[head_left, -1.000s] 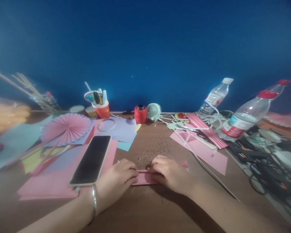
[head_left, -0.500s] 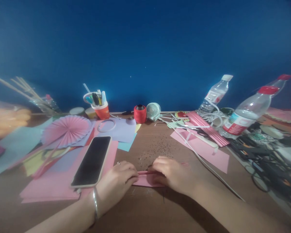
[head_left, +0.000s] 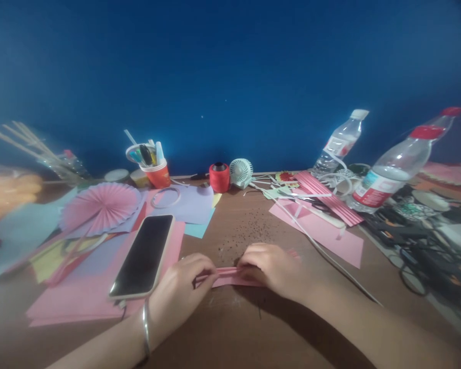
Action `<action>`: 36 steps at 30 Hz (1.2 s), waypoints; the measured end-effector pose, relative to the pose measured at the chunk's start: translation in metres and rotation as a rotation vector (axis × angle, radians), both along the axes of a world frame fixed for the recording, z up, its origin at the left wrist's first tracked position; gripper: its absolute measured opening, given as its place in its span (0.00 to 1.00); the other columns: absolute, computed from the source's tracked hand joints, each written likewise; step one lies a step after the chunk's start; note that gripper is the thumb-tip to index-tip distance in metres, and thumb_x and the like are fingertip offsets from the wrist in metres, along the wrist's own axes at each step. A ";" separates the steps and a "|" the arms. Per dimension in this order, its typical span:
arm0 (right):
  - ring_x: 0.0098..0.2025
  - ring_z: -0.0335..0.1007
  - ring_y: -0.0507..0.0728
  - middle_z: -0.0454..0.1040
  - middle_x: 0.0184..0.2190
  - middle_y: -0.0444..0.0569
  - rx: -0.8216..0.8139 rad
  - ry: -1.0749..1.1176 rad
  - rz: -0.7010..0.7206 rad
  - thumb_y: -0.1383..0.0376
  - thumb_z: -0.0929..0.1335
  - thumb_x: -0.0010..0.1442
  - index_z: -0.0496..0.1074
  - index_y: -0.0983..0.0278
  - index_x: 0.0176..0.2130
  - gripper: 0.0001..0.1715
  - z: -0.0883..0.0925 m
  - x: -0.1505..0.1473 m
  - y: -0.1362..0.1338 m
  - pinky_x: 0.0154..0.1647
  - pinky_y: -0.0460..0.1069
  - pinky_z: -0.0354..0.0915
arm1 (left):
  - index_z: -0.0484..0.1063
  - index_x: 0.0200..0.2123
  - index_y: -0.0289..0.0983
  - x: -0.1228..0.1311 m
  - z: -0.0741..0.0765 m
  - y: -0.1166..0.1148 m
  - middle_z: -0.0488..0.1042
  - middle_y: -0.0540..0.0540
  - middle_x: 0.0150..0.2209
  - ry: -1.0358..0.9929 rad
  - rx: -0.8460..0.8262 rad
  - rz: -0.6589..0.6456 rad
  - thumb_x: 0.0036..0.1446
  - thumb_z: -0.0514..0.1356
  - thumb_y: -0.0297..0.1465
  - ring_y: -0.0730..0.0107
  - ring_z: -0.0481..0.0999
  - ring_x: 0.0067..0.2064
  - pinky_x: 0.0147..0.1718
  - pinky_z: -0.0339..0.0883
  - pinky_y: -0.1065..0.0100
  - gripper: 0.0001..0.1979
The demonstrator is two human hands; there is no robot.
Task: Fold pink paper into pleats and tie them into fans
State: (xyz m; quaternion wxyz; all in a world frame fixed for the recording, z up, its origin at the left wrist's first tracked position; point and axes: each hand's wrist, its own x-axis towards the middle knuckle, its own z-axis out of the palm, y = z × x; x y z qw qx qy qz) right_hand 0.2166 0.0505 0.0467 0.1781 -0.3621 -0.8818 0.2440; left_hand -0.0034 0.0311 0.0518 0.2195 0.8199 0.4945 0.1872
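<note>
A narrow strip of folded pink paper (head_left: pixel 230 277) lies across the middle of the table, close in front of me. My left hand (head_left: pixel 192 279) pinches its left end between thumb and fingers. At the right end, the curled fingers of my right hand (head_left: pixel 263 266) grip the paper and cover that part of it. A crease runs along the strip's far side. Just left of my left hand lies a phone (head_left: pixel 143 259) with a dark screen, on top of pink paper sheets (head_left: pixel 61 302).
A round pleated pink paper fan (head_left: pixel 102 207) lies at left. Behind stand a red cup of pens (head_left: pixel 158 175), a red jar-like object (head_left: pixel 219 178) and a small fan (head_left: pixel 241 173). Rightward are a white cable (head_left: pixel 330 261), pleated pink paper (head_left: pixel 328 197), and a bottle (head_left: pixel 384 179).
The paper strip has lifted slightly at its near edge, and both hands have shifted a little away from me. My left thumb and fingers now show a wider gap behind the pinch.
</note>
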 end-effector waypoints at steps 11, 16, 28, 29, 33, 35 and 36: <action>0.33 0.65 0.49 0.71 0.30 0.43 -0.084 0.046 -0.037 0.71 0.62 0.57 0.72 0.63 0.32 0.10 0.013 0.006 0.000 0.35 0.43 0.58 | 0.70 0.30 0.42 0.003 0.003 -0.001 0.72 0.54 0.27 -0.164 -0.243 0.260 0.49 0.57 0.38 0.73 0.67 0.28 0.27 0.60 0.72 0.07; 0.29 0.63 0.50 0.69 0.26 0.42 -0.073 -0.018 -0.161 0.64 0.66 0.54 0.69 0.63 0.29 0.05 0.018 -0.006 -0.010 0.27 0.45 0.54 | 0.71 0.28 0.41 0.004 0.001 -0.004 0.73 0.53 0.28 -0.257 -0.270 0.247 0.49 0.58 0.35 0.72 0.68 0.30 0.30 0.60 0.72 0.05; 0.26 0.64 0.48 0.70 0.23 0.41 -0.279 0.136 -0.158 0.68 0.67 0.51 0.73 0.63 0.26 0.05 0.024 -0.017 -0.012 0.27 0.42 0.54 | 0.71 0.26 0.39 0.007 0.001 -0.007 0.72 0.52 0.26 -0.300 -0.301 0.179 0.48 0.58 0.41 0.74 0.66 0.27 0.25 0.57 0.72 0.11; 0.26 0.64 0.47 0.70 0.23 0.40 -0.283 0.141 -0.156 0.69 0.67 0.51 0.74 0.63 0.26 0.05 0.024 -0.016 -0.012 0.26 0.42 0.54 | 0.71 0.26 0.39 0.006 0.000 -0.006 0.72 0.52 0.27 -0.310 -0.300 0.165 0.49 0.58 0.40 0.74 0.66 0.27 0.26 0.58 0.72 0.11; 0.27 0.64 0.47 0.71 0.24 0.41 -0.253 0.109 -0.135 0.72 0.66 0.51 0.73 0.64 0.26 0.08 0.023 -0.015 -0.011 0.27 0.41 0.54 | 0.71 0.27 0.39 0.004 -0.003 -0.006 0.73 0.51 0.29 -0.336 -0.316 0.120 0.47 0.60 0.38 0.73 0.67 0.29 0.28 0.59 0.71 0.08; 0.28 0.64 0.48 0.71 0.24 0.42 -0.221 0.064 -0.108 0.74 0.64 0.51 0.72 0.65 0.25 0.09 0.021 -0.014 -0.010 0.28 0.42 0.55 | 0.71 0.28 0.39 0.004 -0.004 -0.007 0.73 0.51 0.30 -0.325 -0.324 0.115 0.45 0.61 0.36 0.72 0.68 0.30 0.29 0.60 0.71 0.07; 0.27 0.63 0.48 0.71 0.24 0.43 -0.202 0.039 -0.096 0.74 0.64 0.51 0.72 0.65 0.25 0.09 0.020 -0.014 -0.010 0.28 0.42 0.55 | 0.71 0.28 0.39 0.003 -0.004 -0.007 0.73 0.51 0.30 -0.321 -0.329 0.116 0.45 0.62 0.35 0.72 0.68 0.30 0.29 0.60 0.71 0.07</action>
